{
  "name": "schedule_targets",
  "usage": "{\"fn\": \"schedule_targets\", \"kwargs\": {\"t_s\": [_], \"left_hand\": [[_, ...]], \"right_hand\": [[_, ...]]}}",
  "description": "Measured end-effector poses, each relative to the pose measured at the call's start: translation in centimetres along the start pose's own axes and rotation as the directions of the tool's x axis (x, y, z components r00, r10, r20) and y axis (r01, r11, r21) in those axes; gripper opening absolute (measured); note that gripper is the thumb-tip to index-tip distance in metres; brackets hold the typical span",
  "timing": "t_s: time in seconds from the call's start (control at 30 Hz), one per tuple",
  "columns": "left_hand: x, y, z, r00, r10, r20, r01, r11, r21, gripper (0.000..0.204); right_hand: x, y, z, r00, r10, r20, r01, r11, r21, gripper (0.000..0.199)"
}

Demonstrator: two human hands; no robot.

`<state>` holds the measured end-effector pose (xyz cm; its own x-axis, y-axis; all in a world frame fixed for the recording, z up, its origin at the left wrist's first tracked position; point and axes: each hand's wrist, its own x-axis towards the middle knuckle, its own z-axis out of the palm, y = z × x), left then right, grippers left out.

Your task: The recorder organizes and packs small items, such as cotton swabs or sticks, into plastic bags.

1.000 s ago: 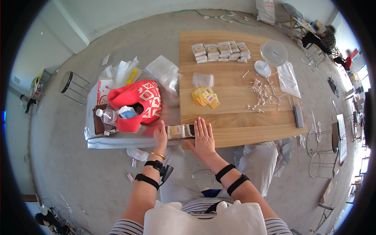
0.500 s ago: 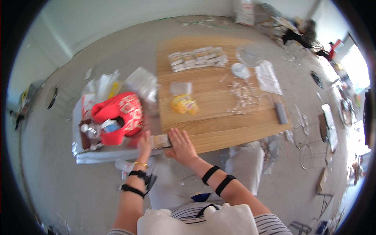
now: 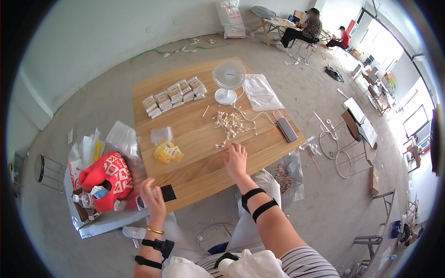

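Observation:
At the table's left front corner my left hand [image 3: 154,200] is raised with its fingers apart. Next to it lies a flat black rectangle [image 3: 168,192] on the wood. My right hand [image 3: 236,160] is over the table, fingers stretched forward, with nothing visible in it. Its fingertips are close to a few cotton swabs [image 3: 219,146] lying just left of them. Beyond it spreads a loose heap of cotton swabs [image 3: 231,125]. Yellow printed paper pieces [image 3: 168,152] and a stack of clear plastic bags [image 3: 161,135] lie farther left.
Several small white packs [image 3: 174,96] stand in rows at the table's far left. A white fan [image 3: 225,95], a white bag [image 3: 263,91] and a grey power bank [image 3: 287,129] with a cable are on the right. A red neck pillow [image 3: 116,173] lies on the left. Two people sit far off.
My right hand has left the small pack at the table's front edge and moved right, toward the swabs. My left hand stays near the corner, its fingers now spread. The view has shifted.

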<state>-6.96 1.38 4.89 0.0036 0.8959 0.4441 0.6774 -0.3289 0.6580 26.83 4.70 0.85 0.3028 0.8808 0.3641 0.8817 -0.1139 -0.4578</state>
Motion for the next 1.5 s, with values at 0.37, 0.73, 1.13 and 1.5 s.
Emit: {"fn": "schedule_targets", "kwargs": {"t_s": [0.37,0.73,1.13,1.5], "left_hand": [[0.2,9.5,14.1,0.783,0.298,0.546,-0.339,0.940,-0.026,0.068],[4.2,10.9,21.7,0.731,0.357,0.582,-0.536,0.828,0.165,0.076],[0.2,9.0,15.9,0.665,0.366,0.651,-0.544,0.834,0.087,0.073],[0.3,8.8,14.6,0.720,0.298,0.627,-0.457,0.883,0.105,0.073]], "right_hand": [[8.0,1.3,0.5,0.888,0.446,0.113,-0.417,0.884,-0.212,0.067],[7.4,4.9,1.7,0.931,0.361,0.046,-0.355,0.929,-0.105,0.018],[3.1,5.2,0.1,0.990,0.001,0.140,-0.014,0.996,0.091,0.009],[7.9,1.6,0.8,0.985,0.171,0.027,-0.171,0.985,0.013,0.052]]}}
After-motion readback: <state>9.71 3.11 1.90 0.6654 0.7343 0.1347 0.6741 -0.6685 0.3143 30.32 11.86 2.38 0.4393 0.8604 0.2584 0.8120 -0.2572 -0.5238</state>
